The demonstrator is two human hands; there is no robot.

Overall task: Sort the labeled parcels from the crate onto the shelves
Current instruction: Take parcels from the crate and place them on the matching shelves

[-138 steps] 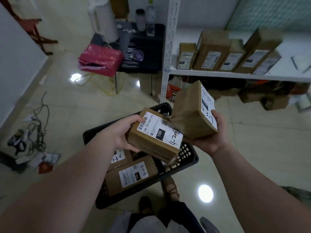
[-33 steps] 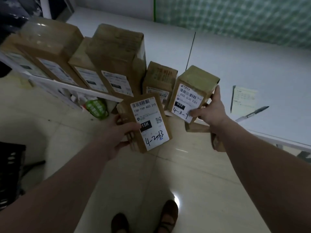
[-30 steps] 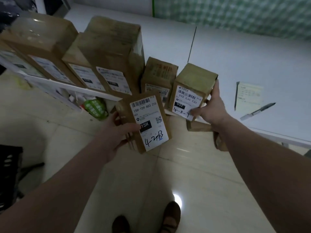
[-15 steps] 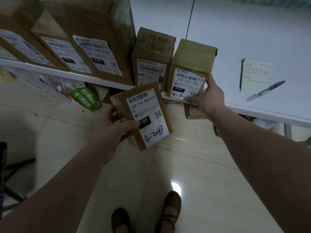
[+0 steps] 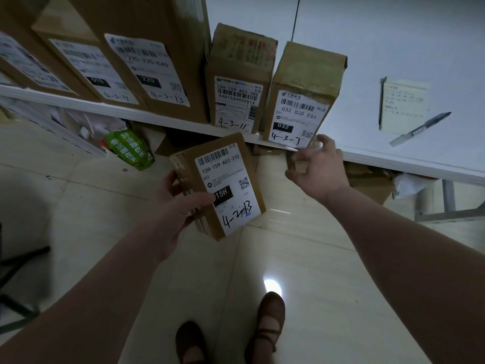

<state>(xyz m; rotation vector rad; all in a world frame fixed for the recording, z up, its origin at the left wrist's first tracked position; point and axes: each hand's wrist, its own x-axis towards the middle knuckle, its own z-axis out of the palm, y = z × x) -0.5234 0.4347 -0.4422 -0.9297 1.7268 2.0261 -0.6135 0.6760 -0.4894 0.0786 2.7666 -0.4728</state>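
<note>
pen (image 5: 420, 129) beside a notepad (image 5: 405, 105), green bag (image 5: 128, 149) on the floor (image 5: 315, 271).

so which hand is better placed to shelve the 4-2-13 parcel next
Left, probably: the left hand grips the 4-2-13 parcel by its edge. The right hand is open and empty, near the 4-3-7 box on the shelf.

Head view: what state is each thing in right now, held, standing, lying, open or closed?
Left hand: grips the 4-2-13 parcel.
4-2-13 parcel: closed, held below the shelf, label facing up.
Right hand: open, holding nothing, by the shelf's front edge.
4-3-7 parcel: closed, upright at the shelf's front edge.
4-3-11 parcel: closed, upright beside it.
Notepad: lying flat on the shelf.
Pen: lying beside the notepad.
</note>
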